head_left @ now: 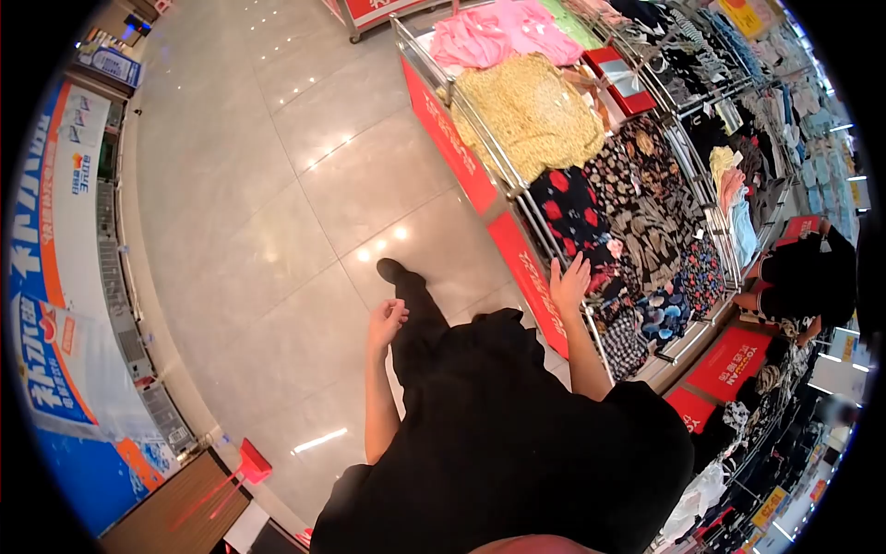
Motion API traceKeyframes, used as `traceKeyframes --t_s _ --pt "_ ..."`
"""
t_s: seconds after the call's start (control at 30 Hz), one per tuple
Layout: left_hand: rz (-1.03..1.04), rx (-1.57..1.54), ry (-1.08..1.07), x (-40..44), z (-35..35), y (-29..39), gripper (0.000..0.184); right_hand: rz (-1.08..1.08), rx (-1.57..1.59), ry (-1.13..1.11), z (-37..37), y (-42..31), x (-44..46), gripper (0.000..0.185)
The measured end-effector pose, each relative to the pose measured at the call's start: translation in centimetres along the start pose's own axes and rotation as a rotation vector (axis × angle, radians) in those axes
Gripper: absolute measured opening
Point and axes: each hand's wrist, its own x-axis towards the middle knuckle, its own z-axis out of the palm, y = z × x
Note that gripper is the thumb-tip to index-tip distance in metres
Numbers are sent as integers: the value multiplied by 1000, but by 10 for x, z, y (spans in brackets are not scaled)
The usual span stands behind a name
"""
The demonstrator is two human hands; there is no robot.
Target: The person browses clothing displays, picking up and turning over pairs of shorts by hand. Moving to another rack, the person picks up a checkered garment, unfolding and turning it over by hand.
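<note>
My left hand (388, 319) hangs over the grey floor beside my black-clad leg. Its fingers are loosely curled, and nothing shows in them. My right hand (570, 283) is open, fingers stretched, at the near side of a metal-railed display bin (498, 162) with red side panels. Whether it touches the rail or the cloth, I cannot tell. Closest to it lies a dark garment with red flowers (570, 214). Beyond are brown-patterned clothes (646, 217), a yellow patterned pile (531, 115) and pink garments (503, 32), with a red box (620, 81) beside them.
A person in black (808, 277) stands at the right by the clothing racks (738, 55). Grey tiled floor (249, 212) stretches ahead. Along the left runs a blue and white advertising panel (55, 342). A red dustpan-like object (254, 463) is at lower left.
</note>
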Motion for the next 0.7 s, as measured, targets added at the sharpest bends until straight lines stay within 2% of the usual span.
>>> traceKeyframes --t_s 0.23,0.33,0.43,0.47,0.5,0.53,0.63,0.7 --pt "25 -9 57 93 -150 55 35 -17 81 109 73 -141 72 88" --pt "-17 60 160 126 -205 100 31 18 78 129 85 -175 109 89" --pt "42 133 129 169 -250 142 31 24 -8 51 89 -185 130 88" --pt "61 115 121 191 -263 147 31 13 -32 87 91 -190 128 86" --pt "57 125 110 206 -270 158 31 -3 -56 125 86 -202 128 83" --pt "78 126 108 223 -275 172 32 88 -91 3 81 -212 135 86" --pt "109 126 77 273 -277 216 32 154 67 66 93 -250 150 87" --pt "121 127 48 309 -265 243 32 162 35 34 111 -271 174 88"
